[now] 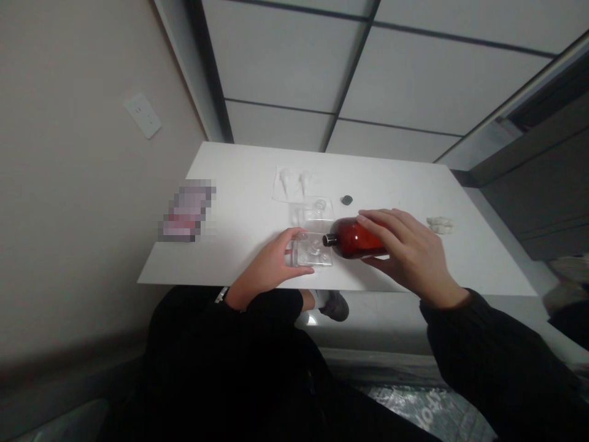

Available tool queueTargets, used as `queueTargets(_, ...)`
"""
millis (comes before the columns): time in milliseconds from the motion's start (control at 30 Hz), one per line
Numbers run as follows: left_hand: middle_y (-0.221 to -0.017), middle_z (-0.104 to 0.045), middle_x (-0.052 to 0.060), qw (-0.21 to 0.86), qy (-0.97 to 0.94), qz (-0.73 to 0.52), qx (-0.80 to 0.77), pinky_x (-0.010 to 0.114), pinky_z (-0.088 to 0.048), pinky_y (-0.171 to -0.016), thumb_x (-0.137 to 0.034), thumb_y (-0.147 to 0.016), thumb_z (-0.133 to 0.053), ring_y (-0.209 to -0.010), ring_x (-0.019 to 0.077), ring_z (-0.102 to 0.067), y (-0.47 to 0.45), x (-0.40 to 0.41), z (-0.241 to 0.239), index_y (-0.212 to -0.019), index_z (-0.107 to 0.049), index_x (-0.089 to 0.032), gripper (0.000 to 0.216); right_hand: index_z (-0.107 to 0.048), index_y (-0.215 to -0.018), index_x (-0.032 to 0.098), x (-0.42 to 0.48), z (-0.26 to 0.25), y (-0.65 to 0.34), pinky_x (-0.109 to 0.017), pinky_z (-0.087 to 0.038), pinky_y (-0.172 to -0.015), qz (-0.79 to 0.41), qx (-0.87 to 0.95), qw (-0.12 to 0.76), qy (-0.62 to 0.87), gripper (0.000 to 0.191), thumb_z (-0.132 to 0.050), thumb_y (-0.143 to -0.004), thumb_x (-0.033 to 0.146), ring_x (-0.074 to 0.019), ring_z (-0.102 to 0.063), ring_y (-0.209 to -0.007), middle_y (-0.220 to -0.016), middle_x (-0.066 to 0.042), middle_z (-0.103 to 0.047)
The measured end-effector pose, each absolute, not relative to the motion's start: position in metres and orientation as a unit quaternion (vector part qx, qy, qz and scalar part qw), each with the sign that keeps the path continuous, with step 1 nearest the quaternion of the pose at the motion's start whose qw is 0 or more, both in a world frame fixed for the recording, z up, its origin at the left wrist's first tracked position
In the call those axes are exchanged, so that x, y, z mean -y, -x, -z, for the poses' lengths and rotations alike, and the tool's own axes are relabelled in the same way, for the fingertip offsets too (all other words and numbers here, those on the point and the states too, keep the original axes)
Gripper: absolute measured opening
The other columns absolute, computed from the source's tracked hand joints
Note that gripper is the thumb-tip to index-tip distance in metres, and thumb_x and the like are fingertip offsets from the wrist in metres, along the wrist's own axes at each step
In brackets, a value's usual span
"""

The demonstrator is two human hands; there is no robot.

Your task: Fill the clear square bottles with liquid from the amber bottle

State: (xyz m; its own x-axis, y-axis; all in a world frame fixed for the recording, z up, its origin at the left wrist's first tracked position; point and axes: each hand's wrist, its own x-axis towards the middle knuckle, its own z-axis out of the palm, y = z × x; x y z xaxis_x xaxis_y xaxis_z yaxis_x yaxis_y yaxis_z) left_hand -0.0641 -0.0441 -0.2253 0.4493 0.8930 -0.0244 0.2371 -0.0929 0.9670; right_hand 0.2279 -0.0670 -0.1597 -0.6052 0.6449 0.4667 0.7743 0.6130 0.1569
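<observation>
My right hand (407,248) is wrapped round a reddish-amber bottle (352,238). The bottle lies tipped nearly level, its dark, uncapped-looking neck pointing left over a small clear plastic container (317,250). My left hand (278,261) holds that container by its left end, thumb along the near side and fingers along the far side. Whether liquid is leaving the bottle, I cannot tell. Just beyond stands a second clear plastic container (315,210). A small dark cap (346,199) rests on the table behind the bottle.
The white table (239,184) carries a clear packet with two whitish pointed pieces (294,182) at the back. A blurred-out flat pinkish item (186,212) lies at left, a crumpled whitish item (440,225) at right. A wall with an outlet (143,115) borders the left side.
</observation>
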Motion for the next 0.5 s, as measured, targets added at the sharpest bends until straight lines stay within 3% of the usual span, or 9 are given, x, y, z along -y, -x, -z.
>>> queueTargets(500, -0.147, -0.063, 0.014, 0.524, -0.674, -0.315, -0.415, 0.052, -0.053, -0.115, -0.025, -0.074, -0.092, -0.134, 0.0320, -0.063, 0.0636, 0.0440, 0.2279, -0.139, -0.058, -0.023, 0.073, -0.047, -0.158, 0.018, 0.0658, 0.1547, -0.2296, -0.053, -0.061, -0.095, 0.187, 0.881, 0.184, 0.393, 0.077, -0.081, -0.090, 0.018, -0.0378, -0.070, -0.119, -0.138, -0.019, -0.073)
